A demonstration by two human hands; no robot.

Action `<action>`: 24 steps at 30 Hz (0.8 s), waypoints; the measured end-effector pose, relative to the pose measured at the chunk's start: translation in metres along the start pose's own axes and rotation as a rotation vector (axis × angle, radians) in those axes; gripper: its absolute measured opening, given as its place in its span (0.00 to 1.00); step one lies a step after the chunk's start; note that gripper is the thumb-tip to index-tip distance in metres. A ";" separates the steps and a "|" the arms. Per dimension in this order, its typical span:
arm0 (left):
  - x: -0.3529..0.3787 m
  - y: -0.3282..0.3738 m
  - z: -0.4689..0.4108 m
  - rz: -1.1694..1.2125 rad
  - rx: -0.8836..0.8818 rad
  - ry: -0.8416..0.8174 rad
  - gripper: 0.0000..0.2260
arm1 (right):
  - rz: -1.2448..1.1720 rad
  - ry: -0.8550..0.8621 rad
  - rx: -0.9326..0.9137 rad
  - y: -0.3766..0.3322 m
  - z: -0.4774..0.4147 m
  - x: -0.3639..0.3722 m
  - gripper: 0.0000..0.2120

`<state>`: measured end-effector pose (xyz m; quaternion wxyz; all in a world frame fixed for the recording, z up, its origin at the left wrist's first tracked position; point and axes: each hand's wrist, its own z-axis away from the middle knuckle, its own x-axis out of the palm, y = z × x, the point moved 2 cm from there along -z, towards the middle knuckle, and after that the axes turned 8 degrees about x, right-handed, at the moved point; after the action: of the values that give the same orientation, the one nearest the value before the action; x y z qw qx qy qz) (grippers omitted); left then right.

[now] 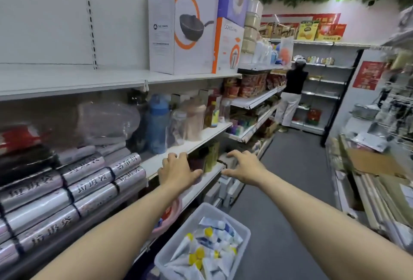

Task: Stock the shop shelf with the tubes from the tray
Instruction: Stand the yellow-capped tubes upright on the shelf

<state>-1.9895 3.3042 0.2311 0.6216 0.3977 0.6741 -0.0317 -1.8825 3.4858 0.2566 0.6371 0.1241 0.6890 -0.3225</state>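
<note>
**Reaching toward the shelf (201,143), tubes (205,250) in the tray (194,217)**

We stretch both bare arms out to the shop shelf. Our left hand (177,171) lies with bent fingers at the shelf's front edge; whether it grips anything there we cannot tell. Our right hand (244,168) is spread and loose, its fingertips at a pale box (230,160), and it holds nothing. The tubes, white with yellow caps, lie heaped in the clear tray below our forearms, beside the foot of the shelving.
</note>
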 end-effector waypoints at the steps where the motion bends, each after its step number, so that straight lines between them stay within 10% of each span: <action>1: 0.011 -0.002 -0.015 -0.001 -0.022 -0.013 0.29 | 0.004 -0.017 -0.002 0.003 -0.018 0.006 0.31; 24: 0.268 -0.092 -0.119 0.118 -0.888 -0.173 0.35 | 0.090 -0.681 -0.381 0.055 -0.314 0.246 0.33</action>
<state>-2.1150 3.4390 -0.0152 0.7866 0.1264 0.5443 0.2626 -2.1394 3.6578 -0.0006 0.8543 -0.0804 0.4797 -0.1834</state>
